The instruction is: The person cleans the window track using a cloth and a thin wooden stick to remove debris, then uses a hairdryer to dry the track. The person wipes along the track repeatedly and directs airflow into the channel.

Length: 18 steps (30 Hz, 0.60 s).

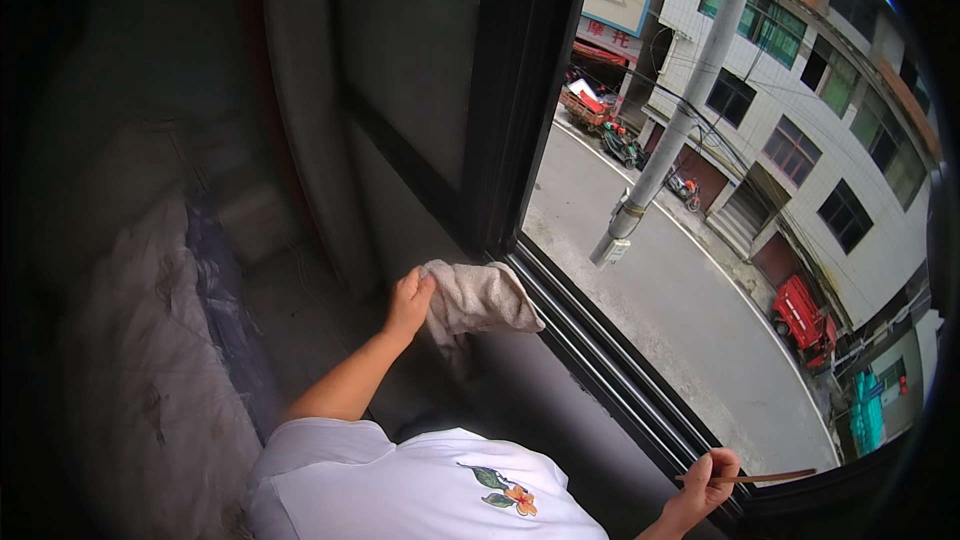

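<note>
My left hand (409, 304) grips one end of a beige terry cloth (480, 298), whose far end lies at the dark metal track of a sliding window (607, 367). A loose part of the cloth hangs down beneath my hand. At the lower right, my right hand (702, 489) holds a thin brown stick (772, 477) between thumb and fingers, close to the corner of the window frame. The stick points out to the right, over the street in view.
A dark-framed sliding sash (420, 165) stands left of the opening. A large pale draped cover (161, 382) and bluish plastic sheeting (221, 292) lie at the left. Outside, beyond the sill, are a street (660, 315), a utility pole (686, 112) and a red vehicle (804, 319).
</note>
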Tool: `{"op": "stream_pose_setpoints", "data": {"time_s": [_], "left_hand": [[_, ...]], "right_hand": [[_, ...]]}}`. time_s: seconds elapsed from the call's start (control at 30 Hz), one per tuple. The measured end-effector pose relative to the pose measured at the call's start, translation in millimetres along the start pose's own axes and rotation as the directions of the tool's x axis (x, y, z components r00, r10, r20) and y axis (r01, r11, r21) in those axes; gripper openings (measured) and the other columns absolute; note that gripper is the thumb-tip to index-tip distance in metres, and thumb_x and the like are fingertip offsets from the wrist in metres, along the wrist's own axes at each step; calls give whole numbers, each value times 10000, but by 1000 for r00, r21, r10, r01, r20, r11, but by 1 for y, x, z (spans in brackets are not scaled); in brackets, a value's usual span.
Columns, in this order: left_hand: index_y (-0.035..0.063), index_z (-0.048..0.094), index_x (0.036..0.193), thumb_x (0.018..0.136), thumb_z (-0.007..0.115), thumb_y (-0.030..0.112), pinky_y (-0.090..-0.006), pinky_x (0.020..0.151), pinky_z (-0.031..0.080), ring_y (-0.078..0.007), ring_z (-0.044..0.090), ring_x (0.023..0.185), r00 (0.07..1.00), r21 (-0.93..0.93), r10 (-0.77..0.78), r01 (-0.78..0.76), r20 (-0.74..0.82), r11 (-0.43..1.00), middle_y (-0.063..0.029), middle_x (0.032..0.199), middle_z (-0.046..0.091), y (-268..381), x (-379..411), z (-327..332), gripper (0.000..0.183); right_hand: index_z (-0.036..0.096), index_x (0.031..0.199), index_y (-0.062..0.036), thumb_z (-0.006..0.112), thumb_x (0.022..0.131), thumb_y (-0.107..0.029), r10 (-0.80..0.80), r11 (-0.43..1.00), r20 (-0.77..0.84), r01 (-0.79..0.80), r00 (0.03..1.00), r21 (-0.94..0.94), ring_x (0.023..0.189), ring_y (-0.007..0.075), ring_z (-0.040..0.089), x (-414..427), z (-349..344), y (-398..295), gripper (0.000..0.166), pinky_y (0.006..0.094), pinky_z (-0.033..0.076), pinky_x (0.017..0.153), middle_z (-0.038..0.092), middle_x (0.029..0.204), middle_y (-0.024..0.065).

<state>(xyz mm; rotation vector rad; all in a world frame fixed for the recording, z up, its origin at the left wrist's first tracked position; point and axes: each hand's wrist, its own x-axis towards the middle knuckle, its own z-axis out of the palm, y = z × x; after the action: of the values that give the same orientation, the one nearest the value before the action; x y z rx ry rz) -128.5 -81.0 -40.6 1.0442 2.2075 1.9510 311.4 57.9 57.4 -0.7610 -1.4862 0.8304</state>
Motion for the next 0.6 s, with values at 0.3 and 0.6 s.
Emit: {"op": "stream_pose_setpoints", "data": {"time_s": [0.3, 0.6], "left_hand": [[49, 576, 1080, 851, 546, 256, -457, 986, 299, -325, 416, 1163, 369, 385, 928, -864, 47, 324, -107, 1139, 546, 197, 120, -23, 310], [74, 657, 815, 691, 660, 221, -303, 854, 445, -165, 518, 1040, 69, 492, 791, -815, 608, -307, -4, 921, 599, 211, 157, -11, 192]], "right_hand": [[542, 883, 22, 459, 931, -178, -24, 887, 330, -132, 944, 443, 455, 29, 269, 47, 168, -43, 221, 185, 189, 388, 353, 551, -27], [546, 934, 36, 492, 907, -167, 44, 847, 242, -165, 969, 505, 453, 19, 276, 24, 175, -18, 212, 170, 208, 391, 372, 552, -36]]}}
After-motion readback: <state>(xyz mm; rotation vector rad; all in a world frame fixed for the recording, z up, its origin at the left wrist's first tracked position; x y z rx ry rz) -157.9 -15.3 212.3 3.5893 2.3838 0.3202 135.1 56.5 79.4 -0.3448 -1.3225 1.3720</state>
